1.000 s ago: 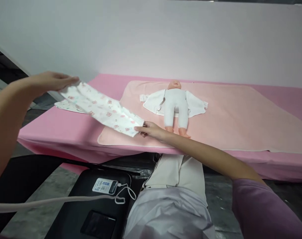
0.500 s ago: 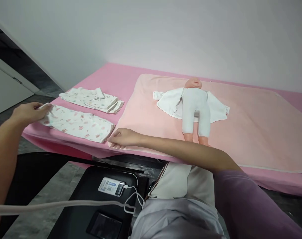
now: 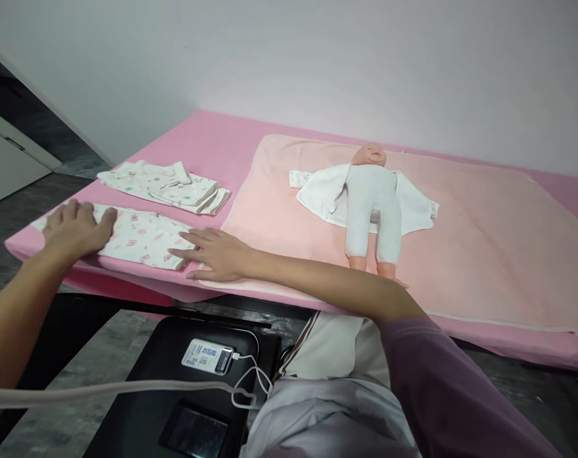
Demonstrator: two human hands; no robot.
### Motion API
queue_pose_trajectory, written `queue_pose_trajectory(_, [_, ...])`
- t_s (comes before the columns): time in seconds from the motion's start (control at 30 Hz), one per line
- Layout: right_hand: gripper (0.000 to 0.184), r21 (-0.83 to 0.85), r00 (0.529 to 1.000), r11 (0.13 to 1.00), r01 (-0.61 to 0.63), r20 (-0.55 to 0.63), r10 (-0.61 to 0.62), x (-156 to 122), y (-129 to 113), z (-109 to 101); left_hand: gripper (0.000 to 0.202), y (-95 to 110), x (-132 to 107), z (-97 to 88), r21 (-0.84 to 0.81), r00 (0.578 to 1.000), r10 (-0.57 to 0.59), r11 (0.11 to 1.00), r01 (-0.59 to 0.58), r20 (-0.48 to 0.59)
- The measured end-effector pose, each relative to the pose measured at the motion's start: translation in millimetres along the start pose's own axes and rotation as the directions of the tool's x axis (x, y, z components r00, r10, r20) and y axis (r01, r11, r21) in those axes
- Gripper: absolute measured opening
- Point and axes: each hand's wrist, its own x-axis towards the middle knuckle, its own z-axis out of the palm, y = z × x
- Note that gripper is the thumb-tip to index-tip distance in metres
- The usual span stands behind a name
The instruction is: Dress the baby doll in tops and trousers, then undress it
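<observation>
White baby trousers with a pink print (image 3: pixel 143 240) lie flattened near the left front edge of the pink-covered table. My left hand (image 3: pixel 79 230) rests flat on their left part, fingers spread. At their right end, my right hand (image 3: pixel 217 254) lies open, its fingertips over the cloth's edge and its palm on the peach mat. Just behind is a folded white patterned baby garment (image 3: pixel 167 186). A baby doll (image 3: pixel 374 197) in a white body lies on its back on the mat, on top of a spread white baby jacket (image 3: pixel 415 207).
The peach mat (image 3: pixel 489 254) covers much of the pink table cover (image 3: pixel 226 137), which meets the wall. Below the front edge, a black seat (image 3: pixel 140 407) holds a power bank (image 3: pixel 207 356) with a white cable (image 3: pixel 126 387) and a dark phone (image 3: pixel 196 432).
Both hands have let go of the printed cloth's ends and opened flat. The cloth has shifted left, and my left hand now presses on it.
</observation>
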Motion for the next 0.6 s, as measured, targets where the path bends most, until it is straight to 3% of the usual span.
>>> queue_pose_trajectory(0.1, [0.076,0.006,0.998,0.999,-0.048,0.038,0.048,3,6,12,0.130,4,1,7.5,-0.010,0.997,-0.078,0.997,0.078,0.005])
queue_pose_trajectory(0.2, [0.079,0.016,0.997,0.998,-0.069,0.033,0.068,-3,3,13,0.135,7,3,3.4,-0.027,0.997,-0.079,0.996,0.079,0.019])
queue_pose_trajectory(0.3, [0.071,0.002,0.997,0.997,-0.074,0.037,0.074,-27,4,-3,0.127,14,-2,-4.6,0.020,0.995,-0.094,0.995,0.093,0.030])
queue_pose_trajectory(0.37, [0.063,-0.029,0.996,0.996,-0.080,-0.028,0.079,-57,14,-24,0.110,28,-13,-7.8,0.010,0.991,-0.100,0.995,0.102,-0.087])
queue_pose_trajectory(0.43, [0.054,-0.074,0.980,0.987,-0.141,-0.152,0.129,-95,32,-51,0.091,55,-27,-8.7,-0.041,0.955,-0.046,0.999,0.035,-0.292])
queue_pose_trajectory(0.5, [0.042,-0.112,0.940,0.955,-0.273,-0.244,0.240,-137,58,-81,0.078,97,-44,-8.1,-0.058,0.887,0.097,0.989,-0.138,-0.452])
queue_pose_trajectory(0.6, [0.045,-0.127,0.827,0.851,-0.510,-0.343,0.444,-191,107,-120,0.063,189,-67,-4.0,-0.049,0.784,0.353,0.898,-0.437,-0.510])
